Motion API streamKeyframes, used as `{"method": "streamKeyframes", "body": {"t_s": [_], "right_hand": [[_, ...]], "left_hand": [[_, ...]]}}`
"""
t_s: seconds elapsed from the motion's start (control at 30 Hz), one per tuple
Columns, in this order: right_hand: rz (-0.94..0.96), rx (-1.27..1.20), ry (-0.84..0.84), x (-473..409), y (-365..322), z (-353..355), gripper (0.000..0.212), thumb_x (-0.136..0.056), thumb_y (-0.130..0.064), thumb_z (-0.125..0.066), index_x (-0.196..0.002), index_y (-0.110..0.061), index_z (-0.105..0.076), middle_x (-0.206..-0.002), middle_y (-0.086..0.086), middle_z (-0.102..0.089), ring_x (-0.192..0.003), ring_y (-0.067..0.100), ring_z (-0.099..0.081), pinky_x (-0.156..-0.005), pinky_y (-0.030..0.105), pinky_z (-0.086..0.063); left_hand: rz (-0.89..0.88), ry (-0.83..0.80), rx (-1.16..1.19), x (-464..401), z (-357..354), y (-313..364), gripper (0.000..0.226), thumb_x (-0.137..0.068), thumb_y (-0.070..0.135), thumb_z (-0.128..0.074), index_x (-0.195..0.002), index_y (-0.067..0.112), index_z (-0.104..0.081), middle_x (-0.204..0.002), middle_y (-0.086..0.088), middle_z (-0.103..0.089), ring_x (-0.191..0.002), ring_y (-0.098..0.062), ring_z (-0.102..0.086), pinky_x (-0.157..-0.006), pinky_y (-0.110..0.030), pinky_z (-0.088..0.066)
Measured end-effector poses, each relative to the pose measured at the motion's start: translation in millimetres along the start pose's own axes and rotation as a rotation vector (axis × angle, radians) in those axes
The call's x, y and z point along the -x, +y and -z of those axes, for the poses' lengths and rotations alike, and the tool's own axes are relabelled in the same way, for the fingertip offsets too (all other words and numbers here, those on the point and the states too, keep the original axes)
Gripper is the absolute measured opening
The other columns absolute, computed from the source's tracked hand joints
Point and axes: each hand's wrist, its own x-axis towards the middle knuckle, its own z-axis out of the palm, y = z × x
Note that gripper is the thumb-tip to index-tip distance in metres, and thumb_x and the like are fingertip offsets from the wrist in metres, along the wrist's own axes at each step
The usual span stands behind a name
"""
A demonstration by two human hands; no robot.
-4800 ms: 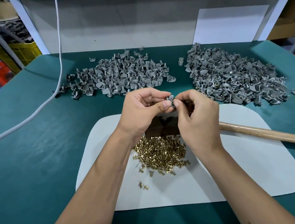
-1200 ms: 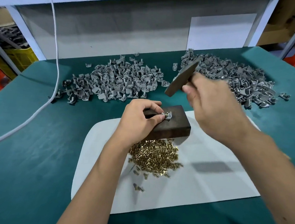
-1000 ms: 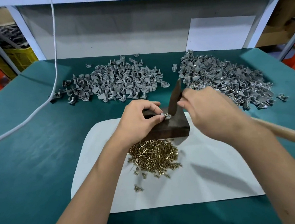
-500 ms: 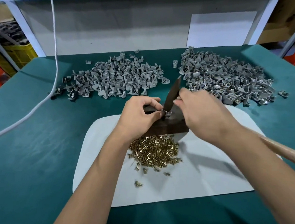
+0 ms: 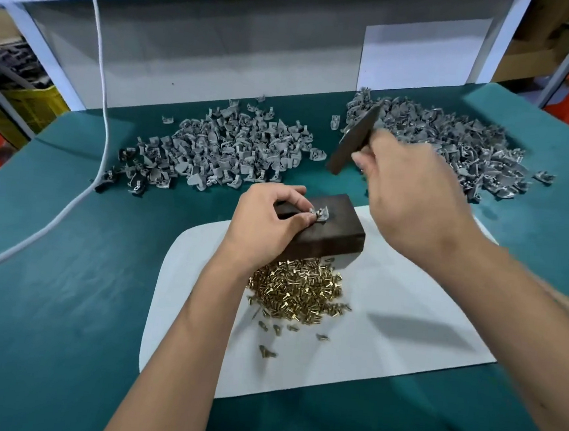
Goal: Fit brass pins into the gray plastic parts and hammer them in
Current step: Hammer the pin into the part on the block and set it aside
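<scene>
A small gray plastic part [image 5: 321, 214] with a brass pin standing in it lies on top of a dark brown rectangular block [image 5: 329, 234], toward the block's far left. The left hand [image 5: 268, 227] pinches the part's left side between thumb and curled forefinger, the other fingers folded against the block.

Above and to the right of the block, the right hand [image 5: 412, 199] is clamped round the handle of a hammer with a dark metal head [image 5: 353, 142]; the head is tilted, raised clear of the part, and blurred. Its pale wooden handle [image 5: 568, 302] shows again past the right forearm.

Just near of the block a heap of small brass pins [image 5: 299, 290] lies on a white rounded mat [image 5: 404, 329], with a few loose pins scattered nearer still. The block sits on the mat's far edge.

The mat lies on a dark green tabletop [image 5: 45, 297]. Far left of the block is a spread pile of gray plastic parts [image 5: 220, 148]; far right, behind the hammer, a second gray pile [image 5: 454, 144]. A white cable [image 5: 83, 177] runs down across the table's left side.
</scene>
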Motion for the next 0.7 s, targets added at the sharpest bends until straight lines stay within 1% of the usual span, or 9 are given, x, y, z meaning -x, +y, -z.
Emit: {"method": "streamKeyframes", "body": {"t_s": [0.13,0.2,0.27,0.3,0.37,0.43,0.57,0.63,0.7], "right_hand": [[0.036,0.117,-0.258,8,-8,-10,0.021,-0.109,-0.037,-0.034,-0.098,-0.020,-0.042,-0.078,0.003,-0.049,-0.078,0.040,-0.059,-0.064,0.041,-0.038],[0.036,0.133,-0.193,0,-4,-2,0.023,-0.109,-0.038,-0.036,-0.099,-0.020,-0.048,-0.073,0.000,-0.045,-0.077,0.040,-0.060,-0.063,0.041,-0.038],[0.016,0.052,0.007,-1,-2,-1,0.022,-0.108,-0.036,-0.039,-0.103,-0.019,-0.052,-0.064,-0.005,-0.037,-0.062,0.036,-0.047,-0.058,0.038,-0.034],[0.008,0.023,0.040,0,-5,-2,0.021,-0.108,-0.035,-0.040,-0.102,-0.018,-0.051,-0.063,-0.006,-0.037,-0.060,0.033,-0.040,-0.057,0.037,-0.032],[0.040,0.058,-0.100,5,-10,-12,0.019,-0.108,-0.036,-0.038,-0.099,-0.020,-0.043,-0.070,0.001,-0.049,-0.062,0.034,-0.043,-0.059,0.038,-0.034],[0.025,0.049,-0.216,8,-8,-16,0.021,-0.109,-0.037,-0.036,-0.099,-0.020,-0.043,-0.080,0.008,-0.059,-0.071,0.038,-0.056,-0.062,0.041,-0.040],[-0.052,-0.030,-0.206,6,9,-11,0.024,-0.107,-0.040,-0.042,-0.103,-0.021,-0.056,-0.089,0.010,-0.067,-0.085,0.041,-0.063,-0.068,0.042,-0.044],[-0.109,-0.107,-0.163,10,21,-9,0.020,-0.104,-0.040,-0.048,-0.104,-0.025,-0.061,-0.083,0.004,-0.068,-0.079,0.035,-0.063,-0.068,0.041,-0.049],[-0.168,-0.143,-0.163,12,39,-6,0.014,-0.102,-0.039,-0.055,-0.097,-0.027,-0.061,-0.078,-0.004,-0.066,-0.076,0.027,-0.062,-0.070,0.041,-0.052]], "left_hand": [[0.014,-0.012,0.043,1,0,0,0.013,-0.085,0.007,-0.081,-0.081,0.019,-0.077,-0.122,-0.003,-0.071,-0.112,-0.006,-0.068,-0.104,-0.032,-0.052],[0.011,-0.012,0.038,1,0,0,0.011,-0.085,0.009,-0.081,-0.082,0.019,-0.078,-0.123,-0.002,-0.072,-0.112,-0.004,-0.068,-0.104,-0.029,-0.052],[-0.008,-0.006,0.014,1,1,0,0.010,-0.085,0.010,-0.081,-0.083,0.020,-0.079,-0.122,-0.001,-0.072,-0.112,0.000,-0.067,-0.102,-0.020,-0.049],[-0.017,-0.001,0.009,0,1,0,0.012,-0.084,0.010,-0.081,-0.082,0.021,-0.078,-0.122,-0.002,-0.073,-0.111,-0.001,-0.067,-0.101,-0.019,-0.049],[-0.008,-0.005,0.037,0,0,-2,0.017,-0.084,0.007,-0.081,-0.078,0.023,-0.076,-0.123,-0.003,-0.072,-0.111,-0.006,-0.068,-0.102,-0.027,-0.052],[0.012,-0.013,0.068,1,-1,-1,0.019,-0.084,0.006,-0.081,-0.077,0.022,-0.076,-0.122,-0.003,-0.072,-0.112,-0.006,-0.068,-0.102,-0.031,-0.054],[-0.021,0.000,0.050,3,0,0,0.011,-0.084,0.004,-0.081,-0.082,0.014,-0.079,-0.117,-0.006,-0.073,-0.118,-0.001,-0.064,-0.098,-0.015,-0.049],[-0.015,-0.004,0.056,3,0,0,0.009,-0.084,0.005,-0.081,-0.083,0.014,-0.079,-0.123,-0.006,-0.071,-0.120,-0.003,-0.063,-0.103,-0.018,-0.047],[0.008,-0.023,0.076,4,0,-1,0.010,-0.086,0.008,-0.080,-0.084,0.017,-0.079,-0.130,-0.004,-0.068,-0.124,-0.005,-0.060,-0.111,-0.024,-0.044]]}}
